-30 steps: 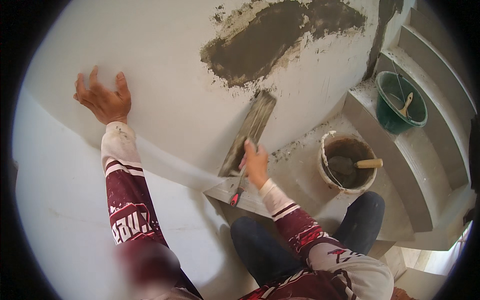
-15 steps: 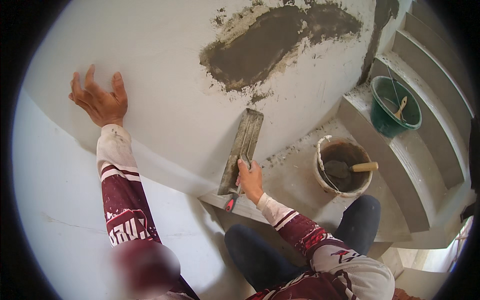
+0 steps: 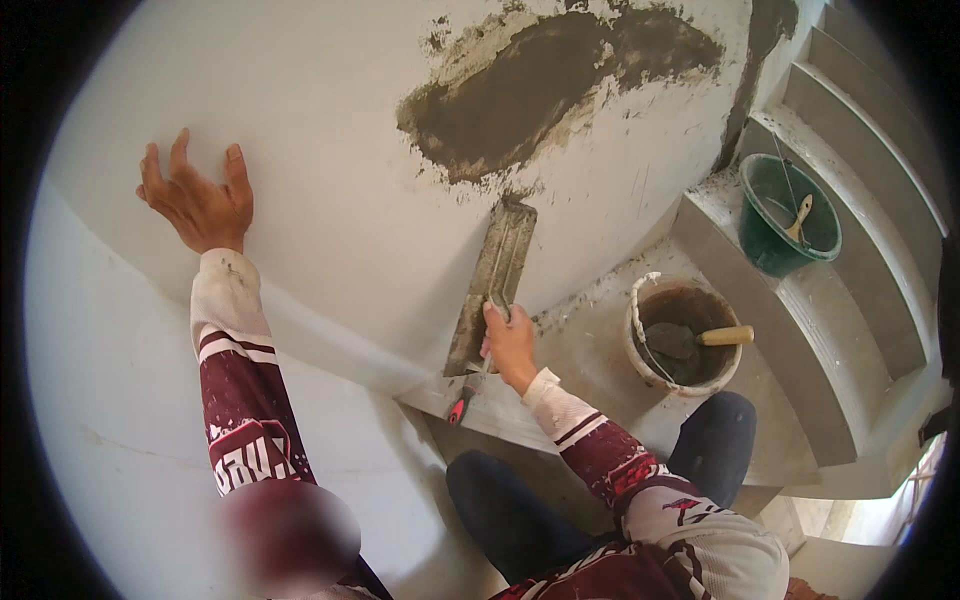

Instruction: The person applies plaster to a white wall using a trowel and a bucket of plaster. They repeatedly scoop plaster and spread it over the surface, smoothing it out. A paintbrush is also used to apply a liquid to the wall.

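My right hand (image 3: 510, 345) grips a long steel plastering trowel (image 3: 495, 280) by its red-tipped handle. The blade lies flat against the pale wall (image 3: 330, 230), its top end touching the lower edge of a dark wet mortar patch (image 3: 540, 90). My left hand (image 3: 195, 200) is pressed flat on the wall far to the left, fingers spread, holding nothing. My knees in dark trousers (image 3: 520, 510) are below.
A white bucket (image 3: 685, 335) of mortar with a wooden-handled tool in it stands on the step to the right. Farther up sits a green bucket (image 3: 790, 210) with a brush inside. Grey concrete steps (image 3: 860, 290) rise along the right side.
The trowel has slid up the wall until its tip meets the mortar patch. My left hand stays planted on the wall.
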A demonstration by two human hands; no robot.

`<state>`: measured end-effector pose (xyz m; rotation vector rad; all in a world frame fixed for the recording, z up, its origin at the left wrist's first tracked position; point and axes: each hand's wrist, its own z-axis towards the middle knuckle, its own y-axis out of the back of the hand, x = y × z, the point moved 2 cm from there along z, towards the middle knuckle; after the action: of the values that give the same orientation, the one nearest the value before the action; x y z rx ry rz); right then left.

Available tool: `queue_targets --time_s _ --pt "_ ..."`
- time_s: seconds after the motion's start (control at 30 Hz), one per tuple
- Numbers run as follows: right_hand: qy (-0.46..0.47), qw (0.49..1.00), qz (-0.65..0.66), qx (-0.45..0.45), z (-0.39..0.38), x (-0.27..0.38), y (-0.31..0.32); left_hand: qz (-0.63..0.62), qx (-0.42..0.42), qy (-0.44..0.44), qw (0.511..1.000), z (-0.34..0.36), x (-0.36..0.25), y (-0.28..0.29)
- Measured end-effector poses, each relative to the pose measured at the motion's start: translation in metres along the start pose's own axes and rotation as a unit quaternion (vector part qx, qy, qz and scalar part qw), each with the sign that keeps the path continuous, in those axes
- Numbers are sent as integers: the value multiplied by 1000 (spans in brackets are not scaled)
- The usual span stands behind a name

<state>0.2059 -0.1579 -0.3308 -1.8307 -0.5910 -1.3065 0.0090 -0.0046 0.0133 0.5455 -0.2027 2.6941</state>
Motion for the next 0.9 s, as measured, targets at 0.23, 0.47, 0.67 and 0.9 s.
queue_targets --time_s 0.23,0.47,0.67,0.9 --pt "-6 1000 -7 16 9 0 11 -10 -2 11 1000 -1 -3 -3" --pt "30 999 -14 -15 18 16 16 -1 0 4 1000 -3 -2 -2" --pt "-5 1000 -22 9 5 9 8 -4 3 7 1000 1 -3 -1" --pt "61 998 1 -9 35 59 15 -3 10 10 1000 3 -7 3"
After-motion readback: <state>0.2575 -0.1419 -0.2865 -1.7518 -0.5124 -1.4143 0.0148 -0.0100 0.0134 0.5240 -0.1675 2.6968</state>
